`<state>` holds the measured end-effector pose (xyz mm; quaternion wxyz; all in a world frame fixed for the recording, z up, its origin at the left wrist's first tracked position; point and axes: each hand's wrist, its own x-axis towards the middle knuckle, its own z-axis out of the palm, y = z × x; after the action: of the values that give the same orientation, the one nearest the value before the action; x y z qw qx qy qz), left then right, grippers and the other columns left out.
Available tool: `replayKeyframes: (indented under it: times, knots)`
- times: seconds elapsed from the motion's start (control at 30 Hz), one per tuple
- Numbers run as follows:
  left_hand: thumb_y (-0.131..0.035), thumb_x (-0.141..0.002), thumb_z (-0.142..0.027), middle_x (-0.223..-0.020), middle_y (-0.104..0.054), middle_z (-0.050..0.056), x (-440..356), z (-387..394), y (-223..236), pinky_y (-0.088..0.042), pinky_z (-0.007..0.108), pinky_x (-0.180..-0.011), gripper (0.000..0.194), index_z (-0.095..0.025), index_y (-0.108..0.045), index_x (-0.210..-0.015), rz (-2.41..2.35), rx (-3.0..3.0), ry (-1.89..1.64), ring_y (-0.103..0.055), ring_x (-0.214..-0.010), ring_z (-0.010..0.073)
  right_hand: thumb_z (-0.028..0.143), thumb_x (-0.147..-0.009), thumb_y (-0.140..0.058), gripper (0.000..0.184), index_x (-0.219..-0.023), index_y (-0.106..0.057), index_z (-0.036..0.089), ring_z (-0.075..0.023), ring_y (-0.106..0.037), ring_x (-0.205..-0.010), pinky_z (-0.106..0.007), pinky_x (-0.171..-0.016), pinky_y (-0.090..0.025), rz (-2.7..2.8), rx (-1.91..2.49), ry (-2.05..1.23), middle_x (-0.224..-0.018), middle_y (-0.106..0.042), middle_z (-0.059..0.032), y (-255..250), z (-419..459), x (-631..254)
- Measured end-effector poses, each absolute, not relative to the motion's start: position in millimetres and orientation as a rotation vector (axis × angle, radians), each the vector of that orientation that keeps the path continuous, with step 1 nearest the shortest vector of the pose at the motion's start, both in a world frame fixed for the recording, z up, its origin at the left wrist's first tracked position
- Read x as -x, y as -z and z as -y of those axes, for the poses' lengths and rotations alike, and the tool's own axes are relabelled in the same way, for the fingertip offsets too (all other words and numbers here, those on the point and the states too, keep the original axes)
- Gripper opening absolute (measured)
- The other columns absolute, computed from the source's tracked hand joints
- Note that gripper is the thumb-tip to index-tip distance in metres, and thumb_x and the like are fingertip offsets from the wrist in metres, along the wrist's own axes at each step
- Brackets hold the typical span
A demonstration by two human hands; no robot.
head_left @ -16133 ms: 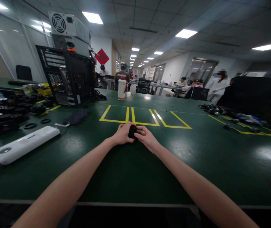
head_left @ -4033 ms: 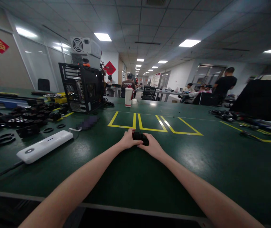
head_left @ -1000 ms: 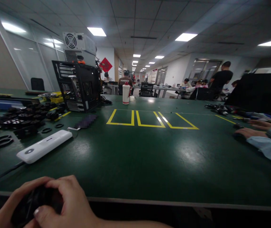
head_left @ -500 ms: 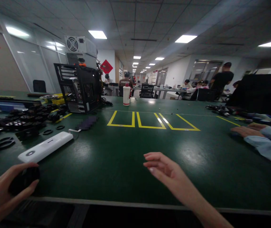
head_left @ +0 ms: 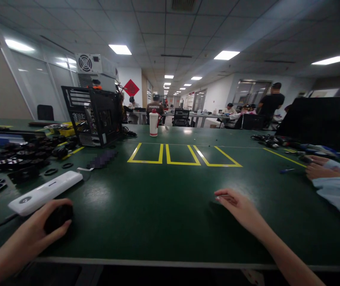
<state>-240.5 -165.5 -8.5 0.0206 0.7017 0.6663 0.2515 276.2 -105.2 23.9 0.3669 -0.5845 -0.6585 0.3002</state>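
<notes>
My left hand (head_left: 35,232) is at the left front of the green table (head_left: 158,214), its thumb and fingers curved round a dark rounded object (head_left: 59,218). What kind of object that is does not show clearly. Just behind this hand lies a long white power strip (head_left: 46,192) with a round button on it. My right hand (head_left: 241,208) hovers low over the table, right of the middle. Its fingers point left, loosely bent and close to the thumb, and I see nothing held between them.
Yellow tape outlines (head_left: 183,164) mark the tabletop ahead. An opened black computer case (head_left: 98,115) stands behind black fans (head_left: 24,157); a white cup (head_left: 153,125) is farther back. At right, a co-worker's hands (head_left: 321,169) are near a small blue item (head_left: 287,171) and cables (head_left: 271,140).
My left hand has moved right and slightly up in view with the dark object. My right hand has shifted right, its fingers nearer together. The co-worker's hands have moved, uncovering a small blue item.
</notes>
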Motion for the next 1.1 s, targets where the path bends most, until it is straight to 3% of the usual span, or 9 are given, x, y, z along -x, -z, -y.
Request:
replayKeyframes:
  times: [0.2, 0.37, 0.5, 0.73, 0.97, 1.1]
  knots:
    - [-0.051, -0.071, -0.035, -0.104, -0.051, 0.004, 128.8, 108.9, -25.7, -0.04, 0.036, -0.083, 0.037, -0.023, -0.044, -0.105, -1.621, -2.289, -0.662, -0.05, -0.093, 0.0223, 0.03, -0.073, -0.05, 0.019, -0.087, -0.06, 0.021, -0.0171, -0.058, -0.085, -0.032, -0.077, -0.045, 1.896, 1.343, -0.918, -0.091, -0.062, -0.0036, -42.5, 99.5, -230.4]
    - [-0.055, -0.069, -0.03, -0.101, -0.051, 0.004, 48.2, 35.8, -18.6, -0.041, 0.034, -0.081, 0.038, -0.021, -0.044, -0.105, -1.371, -2.348, -0.801, -0.05, -0.092, 0.0203, 0.028, -0.073, -0.053, 0.027, -0.097, -0.056, 0.018, -0.0166, -0.057, -0.087, -0.03, -0.076, -0.045, 1.925, 1.203, -1.067, -0.097, -0.059, -0.0053, -39.0, 60.2, -188.8]
    - [-0.057, -0.067, -0.026, -0.096, -0.051, 0.004, 2.7, -9.8, -8.8, -0.041, 0.034, -0.078, 0.036, -0.02, -0.046, -0.101, -1.257, -2.394, -0.851, -0.049, -0.088, 0.0195, 0.029, -0.074, -0.052, 0.032, -0.102, -0.054, 0.014, -0.0167, -0.055, -0.093, -0.032, -0.084, -0.041, 1.746, 1.231, -1.072, -0.102, -0.058, -0.0079, -29.0, 21.1, -168.5]
    - [-0.057, -0.068, -0.03, -0.1, -0.051, 0.004, -10.9, -24.9, -13.0, -0.04, 0.036, -0.076, 0.038, -0.024, -0.045, -0.104, -1.255, -2.378, -0.776, -0.044, -0.093, 0.0229, 0.029, -0.075, -0.05, 0.031, -0.103, -0.053, 0.016, -0.0158, -0.054, -0.095, -0.031, -0.085, -0.041, 1.529, 1.199, -1.268, -0.102, -0.059, -0.006, -14.9, -2.4, -167.8]
    - [-0.057, -0.069, -0.046, -0.111, -0.047, 0.01, -7.4, -28.5, -8.3, -0.038, 0.039, -0.086, 0.074, -0.02, -0.02, -0.127, -1.19, -2.353, -0.802, -0.047, -0.1, 0.0243, 0.038, -0.076, -0.047, 0.028, -0.095, -0.055, 0.018, -0.017, -0.055, -0.092, -0.031, -0.08, -0.044, 1.499, 1.19, -1.227, -0.096, -0.059, -0.0048, -10.4, -7.2, -164.8]
    - [-0.058, -0.068, -0.049, -0.115, -0.045, 0.012, -0.4, -27.6, -8.2, -0.033, 0.04, -0.093, 0.08, -0.015, -0.017, -0.128, -1.099, -2.326, -0.797, -0.043, -0.108, 0.0251, 0.035, -0.074, -0.051, 0.027, -0.094, -0.054, 0.017, -0.0171, -0.055, -0.092, -0.031, -0.08, -0.045, 1.436, 1.214, -1.284, -0.097, -0.059, -0.0055, -14.2, -6.3, -162.2]
